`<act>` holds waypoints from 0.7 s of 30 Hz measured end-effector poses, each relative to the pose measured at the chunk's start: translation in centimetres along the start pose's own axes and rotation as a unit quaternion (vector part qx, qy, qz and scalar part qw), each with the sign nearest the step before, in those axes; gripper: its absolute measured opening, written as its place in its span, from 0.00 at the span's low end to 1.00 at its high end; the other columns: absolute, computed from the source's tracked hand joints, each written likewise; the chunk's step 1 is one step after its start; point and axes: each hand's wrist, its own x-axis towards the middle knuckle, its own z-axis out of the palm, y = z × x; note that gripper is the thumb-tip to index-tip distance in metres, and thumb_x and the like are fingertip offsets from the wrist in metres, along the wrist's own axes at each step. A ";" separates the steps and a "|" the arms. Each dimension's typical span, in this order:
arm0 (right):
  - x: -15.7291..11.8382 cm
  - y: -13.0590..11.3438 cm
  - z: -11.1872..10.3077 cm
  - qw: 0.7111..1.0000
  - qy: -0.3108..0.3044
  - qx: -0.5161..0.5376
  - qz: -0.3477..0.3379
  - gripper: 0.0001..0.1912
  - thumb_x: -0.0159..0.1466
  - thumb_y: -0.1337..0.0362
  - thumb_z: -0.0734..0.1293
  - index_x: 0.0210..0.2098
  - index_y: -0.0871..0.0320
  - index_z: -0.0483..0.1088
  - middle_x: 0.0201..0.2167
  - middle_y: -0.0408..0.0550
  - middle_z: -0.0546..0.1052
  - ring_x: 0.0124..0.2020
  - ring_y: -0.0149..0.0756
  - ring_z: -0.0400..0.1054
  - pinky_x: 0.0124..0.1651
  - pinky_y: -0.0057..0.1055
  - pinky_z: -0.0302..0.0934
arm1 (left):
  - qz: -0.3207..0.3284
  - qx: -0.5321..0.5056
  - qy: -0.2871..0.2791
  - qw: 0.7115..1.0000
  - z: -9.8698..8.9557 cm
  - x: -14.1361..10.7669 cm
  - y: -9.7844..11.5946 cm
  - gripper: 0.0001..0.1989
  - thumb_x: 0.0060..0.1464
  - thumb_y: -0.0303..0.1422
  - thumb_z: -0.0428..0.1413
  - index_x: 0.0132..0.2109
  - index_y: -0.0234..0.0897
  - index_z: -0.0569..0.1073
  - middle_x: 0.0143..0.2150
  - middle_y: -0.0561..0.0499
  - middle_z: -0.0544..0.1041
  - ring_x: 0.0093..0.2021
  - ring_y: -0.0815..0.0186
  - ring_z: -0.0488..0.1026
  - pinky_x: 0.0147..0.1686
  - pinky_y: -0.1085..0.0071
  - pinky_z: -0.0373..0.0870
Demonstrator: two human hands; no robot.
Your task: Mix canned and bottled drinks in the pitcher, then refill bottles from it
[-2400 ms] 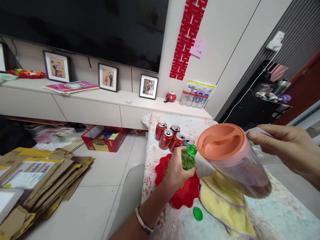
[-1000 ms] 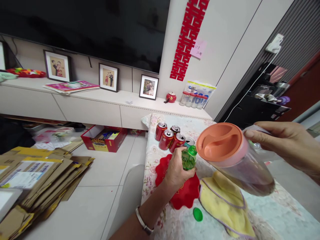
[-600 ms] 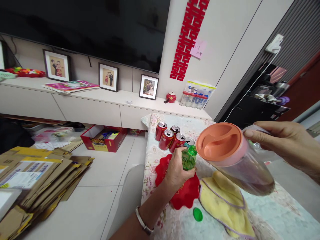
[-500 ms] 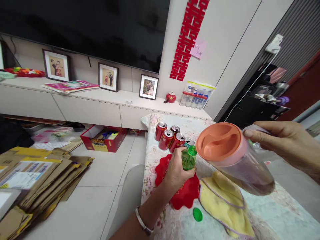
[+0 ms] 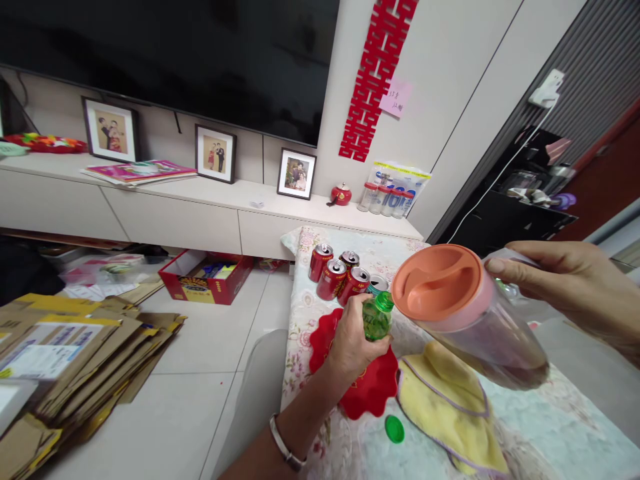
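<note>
My left hand (image 5: 353, 340) is wrapped round a green plastic bottle (image 5: 377, 319), uncapped and upright above a red scalloped tray (image 5: 377, 383). My right hand (image 5: 560, 277) grips the handle of a clear pitcher (image 5: 493, 340) with an orange lid (image 5: 437, 283). The pitcher is tipped so that its lid end is close beside the bottle's mouth; brown liquid shows low in it. Whether any liquid is flowing between them I cannot tell. A green cap (image 5: 395, 429) lies on the floral tablecloth (image 5: 345, 443), near a crumpled yellow cloth (image 5: 450, 413).
Several opened red cans (image 5: 331, 280) and a teal-rimmed can (image 5: 377, 285) stand behind the bottle. Beyond the table, a long white cabinet (image 5: 185, 212) holds picture frames, a red teapot (image 5: 341, 195) and lidded jars. Flattened cardboard (image 5: 95, 373) and a red box (image 5: 210, 287) lie on the floor.
</note>
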 end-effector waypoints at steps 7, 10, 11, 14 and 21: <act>-0.1 -0.9 -0.1 1.000 0.004 0.000 0.001 0.38 0.42 0.25 0.71 0.21 0.58 0.76 0.23 0.48 0.71 0.28 0.39 0.61 0.29 0.33 0.56 | -0.002 0.000 -0.001 1.000 0.1 -0.1 0.0 0.33 0.44 0.28 0.65 0.58 0.42 0.64 0.53 0.44 0.78 0.56 0.50 0.76 0.52 0.57 0.74; 0.0 -0.9 0.0 1.000 0.002 0.000 -0.008 0.37 0.44 0.26 0.71 0.20 0.58 0.76 0.23 0.47 0.70 0.28 0.38 0.60 0.29 0.32 0.56 | 0.000 -0.001 -0.001 1.000 0.1 0.0 0.0 0.33 0.45 0.27 0.65 0.57 0.43 0.64 0.52 0.45 0.78 0.56 0.50 0.76 0.52 0.57 0.74; 0.0 -0.9 0.0 1.000 0.001 -0.001 -0.011 0.37 0.45 0.26 0.71 0.21 0.58 0.76 0.23 0.47 0.70 0.28 0.38 0.61 0.29 0.32 0.56 | 0.000 -0.001 -0.001 1.000 0.1 0.0 0.0 0.33 0.45 0.27 0.65 0.57 0.43 0.64 0.52 0.45 0.78 0.56 0.50 0.76 0.52 0.56 0.74; 0.0 -0.8 -0.1 1.000 -0.002 -0.007 -0.011 0.37 0.45 0.26 0.71 0.22 0.58 0.76 0.23 0.48 0.71 0.28 0.38 0.62 0.29 0.33 0.56 | -0.002 0.002 -0.001 1.000 0.1 0.0 0.0 0.33 0.44 0.27 0.66 0.57 0.42 0.64 0.52 0.44 0.78 0.56 0.50 0.76 0.52 0.56 0.74; -0.2 -1.0 -0.3 1.000 0.007 -0.004 -0.009 0.37 0.43 0.26 0.71 0.20 0.57 0.75 0.22 0.47 0.70 0.27 0.38 0.61 0.29 0.33 0.55 | 0.001 -0.004 -0.001 1.000 0.1 0.0 0.0 0.33 0.44 0.27 0.65 0.57 0.44 0.64 0.50 0.46 0.79 0.54 0.52 0.77 0.51 0.58 0.74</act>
